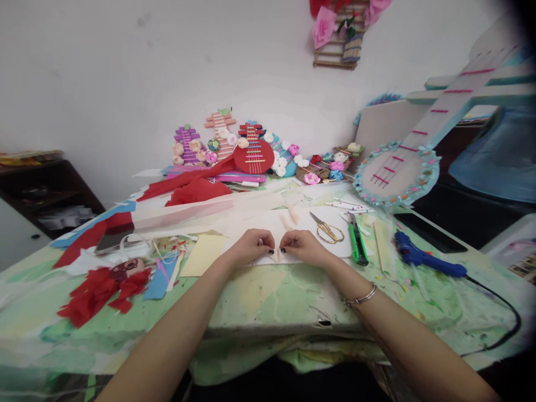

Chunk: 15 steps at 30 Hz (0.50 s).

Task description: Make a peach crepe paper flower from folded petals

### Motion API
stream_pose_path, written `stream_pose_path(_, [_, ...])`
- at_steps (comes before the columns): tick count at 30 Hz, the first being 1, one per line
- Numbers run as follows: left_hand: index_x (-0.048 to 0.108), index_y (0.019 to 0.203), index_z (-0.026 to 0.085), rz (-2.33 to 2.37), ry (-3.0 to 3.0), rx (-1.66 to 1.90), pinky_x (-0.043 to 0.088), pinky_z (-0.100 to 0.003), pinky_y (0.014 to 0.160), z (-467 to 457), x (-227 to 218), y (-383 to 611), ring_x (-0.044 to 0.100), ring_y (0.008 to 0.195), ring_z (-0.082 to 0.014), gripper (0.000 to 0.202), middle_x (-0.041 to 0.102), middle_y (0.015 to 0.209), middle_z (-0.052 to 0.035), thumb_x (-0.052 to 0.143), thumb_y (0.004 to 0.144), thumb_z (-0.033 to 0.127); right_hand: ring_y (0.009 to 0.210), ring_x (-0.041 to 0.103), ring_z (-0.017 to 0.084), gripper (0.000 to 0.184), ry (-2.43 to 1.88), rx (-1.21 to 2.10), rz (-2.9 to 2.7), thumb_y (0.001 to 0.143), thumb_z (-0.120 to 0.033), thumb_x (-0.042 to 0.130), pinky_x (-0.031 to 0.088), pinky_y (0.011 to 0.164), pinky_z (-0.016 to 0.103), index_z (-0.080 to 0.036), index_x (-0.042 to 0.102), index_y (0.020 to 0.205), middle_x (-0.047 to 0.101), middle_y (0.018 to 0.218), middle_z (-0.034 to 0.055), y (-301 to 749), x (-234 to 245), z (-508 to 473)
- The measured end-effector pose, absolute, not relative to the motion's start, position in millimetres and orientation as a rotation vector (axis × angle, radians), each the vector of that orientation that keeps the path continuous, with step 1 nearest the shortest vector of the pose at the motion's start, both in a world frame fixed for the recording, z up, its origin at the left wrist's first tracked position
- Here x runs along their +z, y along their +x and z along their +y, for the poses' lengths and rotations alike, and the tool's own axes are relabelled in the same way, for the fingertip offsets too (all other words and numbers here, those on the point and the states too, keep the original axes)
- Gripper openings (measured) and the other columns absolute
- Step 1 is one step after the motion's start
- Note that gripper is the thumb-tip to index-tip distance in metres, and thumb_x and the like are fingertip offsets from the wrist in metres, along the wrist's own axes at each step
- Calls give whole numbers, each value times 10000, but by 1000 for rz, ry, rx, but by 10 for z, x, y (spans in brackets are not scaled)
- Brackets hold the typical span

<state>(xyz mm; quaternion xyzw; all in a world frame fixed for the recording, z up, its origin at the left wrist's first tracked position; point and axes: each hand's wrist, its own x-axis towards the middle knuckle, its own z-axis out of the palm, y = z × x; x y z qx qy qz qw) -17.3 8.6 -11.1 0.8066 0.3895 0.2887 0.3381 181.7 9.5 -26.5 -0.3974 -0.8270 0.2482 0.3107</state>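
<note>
My left hand [252, 245] and my right hand [304, 245] face each other over a white sheet [255, 218], fingertips pinched and slightly apart. Between them shows a small pale peach piece of paper [275, 256], with an edge in each pinch; its full shape is partly hidden by the fingers. Just beyond lie pale peach paper strips [293, 215]. Gold-handled scissors [329, 230] rest on the sheet to the right of my right hand. Beside them is a green utility knife [358, 240]. A cream-yellow paper [202, 255] lies left of my left hand.
A blue hot glue gun [427, 257] with a black cord lies right, near a black phone [435, 231]. Red crepe paper [90, 290] and scraps cover the left. Several decorated model lutes [253, 156] line the wall; a large one [396, 170] leans at right.
</note>
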Motion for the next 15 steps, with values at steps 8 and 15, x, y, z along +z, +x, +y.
stream_pose_path(8, [625, 657, 142, 1000, 2090, 742, 357, -182, 541, 102, -133, -185, 474, 562, -82, 137, 563, 597, 37, 539, 632, 39, 668, 569, 128, 147, -1034, 727, -2160, 722, -133, 595, 414, 628, 223, -162, 703, 817, 653, 716, 17, 1836, -299, 116])
stream_pose_path(15, [627, 680, 145, 1068, 2107, 804, 367, -196, 573, 146, -170, -199, 477, 581, -88, 133, 579, 622, 30, 542, 647, 49, 700, 553, 135, 161, -1042, 609, -2113, 715, -99, 584, 403, 654, 235, -172, 715, 774, 682, 750, 30, 1845, -244, 110])
